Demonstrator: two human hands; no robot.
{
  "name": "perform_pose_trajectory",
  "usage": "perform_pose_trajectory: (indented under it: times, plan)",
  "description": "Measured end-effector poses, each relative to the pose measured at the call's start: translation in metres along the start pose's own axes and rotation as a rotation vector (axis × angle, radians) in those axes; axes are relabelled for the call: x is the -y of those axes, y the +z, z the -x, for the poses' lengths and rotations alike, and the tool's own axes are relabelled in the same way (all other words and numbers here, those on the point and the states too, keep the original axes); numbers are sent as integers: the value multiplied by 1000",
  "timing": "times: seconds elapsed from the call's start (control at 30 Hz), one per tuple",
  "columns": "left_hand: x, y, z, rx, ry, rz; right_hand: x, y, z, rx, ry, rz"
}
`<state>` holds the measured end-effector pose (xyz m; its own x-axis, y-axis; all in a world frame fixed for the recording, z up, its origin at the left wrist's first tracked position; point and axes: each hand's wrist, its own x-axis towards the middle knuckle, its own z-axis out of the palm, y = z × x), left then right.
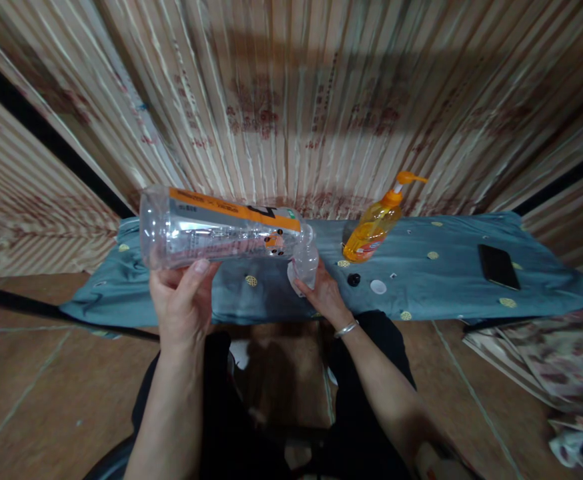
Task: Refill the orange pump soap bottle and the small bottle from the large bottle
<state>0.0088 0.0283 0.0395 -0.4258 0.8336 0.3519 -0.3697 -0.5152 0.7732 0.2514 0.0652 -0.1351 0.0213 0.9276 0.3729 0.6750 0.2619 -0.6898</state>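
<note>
My left hand (184,307) is wrapped under a large clear plastic bottle (221,237) with an orange and grey label. The bottle lies almost level in the air, its mouth pointing right and tipped slightly down. At that mouth, my right hand (325,292) grips a small clear plastic container (307,260); its exact kind is hard to make out. The two mouths meet or nearly meet; I cannot tell whether they touch. Any liquid passing between them is too unclear to see. A silver bracelet (346,329) circles my right wrist.
An orange pump bottle (371,233) of yellow liquid stands right of my hands on the blue-green cloth (446,293). Near it lie a small black cap (353,280) and a white disc (378,287). Farther right is a black phone-like slab (498,267). Pleated curtains (291,100) hang behind.
</note>
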Motion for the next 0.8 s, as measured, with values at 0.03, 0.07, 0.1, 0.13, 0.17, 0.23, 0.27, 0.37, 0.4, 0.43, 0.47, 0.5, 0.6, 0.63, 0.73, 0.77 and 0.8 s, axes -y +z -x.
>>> perform_pose_trajectory:
  times: [0.03,0.07,0.1,0.13,0.17,0.23,0.27,0.37,0.4,0.43,0.47,0.5,0.6,0.63,0.73,0.77,0.8]
  plan:
    - [0,1,0,2,-3,3,0,0,0,0,8,0]
    - [0,1,0,4,-3,2,0,0,0,-1,16,1]
    - [0,1,0,7,0,0,0,0,0,-3,20,1]
    - [0,2,0,12,5,-4,0,0,0,-5,19,-1]
    - [0,2,0,17,11,-10,0,0,0,-8,13,-4]
    - [1,1,0,28,22,-27,0,0,0,-10,0,-11]
    - [2,0,0,34,26,-39,0,0,0,-11,-5,-13]
    - [3,-2,0,50,23,-73,0,0,0,-12,-7,-10]
    - [3,-2,0,51,21,-78,0,-1,0,-11,-6,-6]
    - [3,-2,0,49,18,-78,1,-1,0,-9,-5,0]
    - [2,-1,0,42,15,-75,1,-1,0,-7,-3,6]
    - [1,0,0,32,12,-67,1,-1,0,-6,-3,13]
    - [-2,5,0,-1,3,-20,2,-2,0,0,-12,15]
    - [-3,6,0,-7,-1,-4,3,-2,0,2,-12,13]
    - [-5,6,-1,-25,-13,0,3,-2,0,4,-8,16]
    - [-5,5,-1,-37,-9,-1,3,-1,0,2,-6,17]
    - [-4,3,-1,-29,-16,-10,3,-1,0,0,-4,16]
